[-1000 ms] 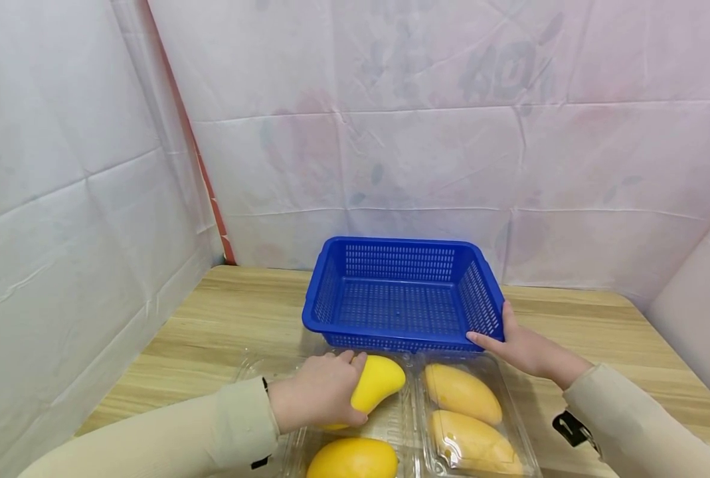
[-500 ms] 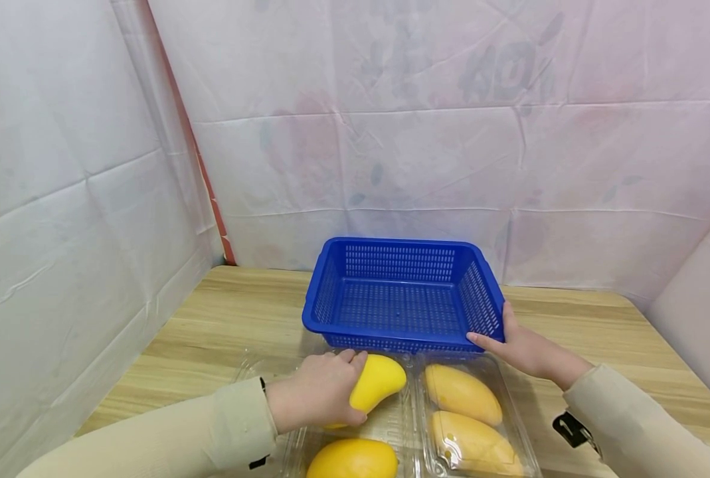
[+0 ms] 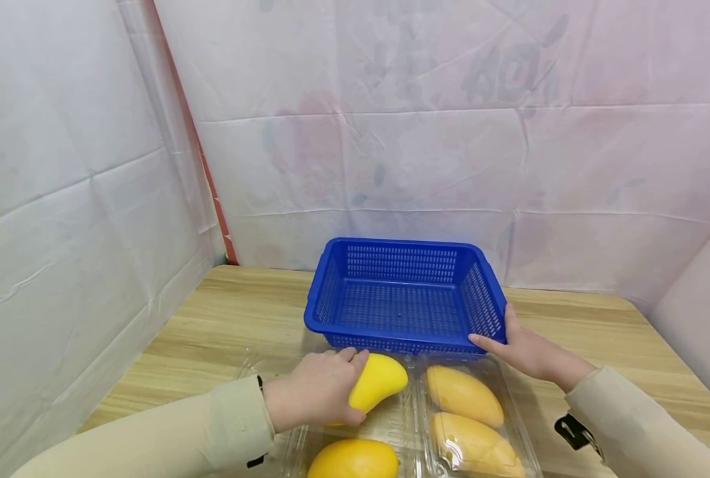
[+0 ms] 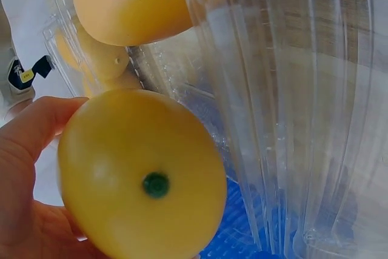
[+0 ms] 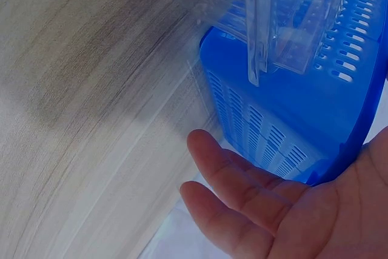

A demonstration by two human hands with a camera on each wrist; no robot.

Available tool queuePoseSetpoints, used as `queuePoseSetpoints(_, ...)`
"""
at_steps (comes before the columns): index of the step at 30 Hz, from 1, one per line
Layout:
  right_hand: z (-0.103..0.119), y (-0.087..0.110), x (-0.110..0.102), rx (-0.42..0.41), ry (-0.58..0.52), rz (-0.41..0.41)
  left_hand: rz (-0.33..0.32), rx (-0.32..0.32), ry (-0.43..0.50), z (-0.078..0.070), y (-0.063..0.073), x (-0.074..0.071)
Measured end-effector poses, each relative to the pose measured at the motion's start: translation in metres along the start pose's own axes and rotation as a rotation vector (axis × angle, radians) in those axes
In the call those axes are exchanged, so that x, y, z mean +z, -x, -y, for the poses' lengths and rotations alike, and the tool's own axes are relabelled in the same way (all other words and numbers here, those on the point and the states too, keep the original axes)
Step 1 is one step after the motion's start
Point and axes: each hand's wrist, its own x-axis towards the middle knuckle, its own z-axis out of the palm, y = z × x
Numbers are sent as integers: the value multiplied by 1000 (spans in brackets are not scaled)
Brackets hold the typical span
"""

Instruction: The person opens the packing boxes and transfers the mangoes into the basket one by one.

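My left hand (image 3: 315, 392) grips a yellow mango (image 3: 381, 382) over a clear plastic clamshell box (image 3: 399, 425). In the left wrist view the mango's end with a green stem spot (image 4: 156, 185) faces the camera. Closer to me, a deeper yellow mango (image 3: 355, 459) lies in the same box. My right hand (image 3: 525, 348) holds the near right corner of a blue perforated basket (image 3: 402, 328), its thumb on the rim. From the right wrist, several loosely bent fingers (image 5: 236, 192) show outside the basket wall; the thumb is hidden there.
To the right, another clear plastic box (image 3: 513, 392) with two paler mangoes (image 3: 465, 395) adjoins the first box. Both lie just in front of the basket on the wooden table (image 3: 247, 299). White printed cloth (image 3: 420, 159) hangs behind and along the sides.
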Motion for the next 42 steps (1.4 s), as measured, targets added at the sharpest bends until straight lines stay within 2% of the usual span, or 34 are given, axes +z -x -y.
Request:
queuePoseSetpoints(20, -3, -2, 3, 0, -29, 8, -27, 78, 58, 9, 9, -12)
queuePoseSetpoints(27, -1, -1, 1, 3, -29, -1, -53, 118, 75, 10, 8, -17)
queuePoseSetpoints(36, 0, 1, 1, -19, -44, -8, -84, 155, 50, 11, 9, -24)
queuePoseSetpoints(42, 2, 1, -1, -11, -31, -2, -98, 179, 100, 12, 6, -29)
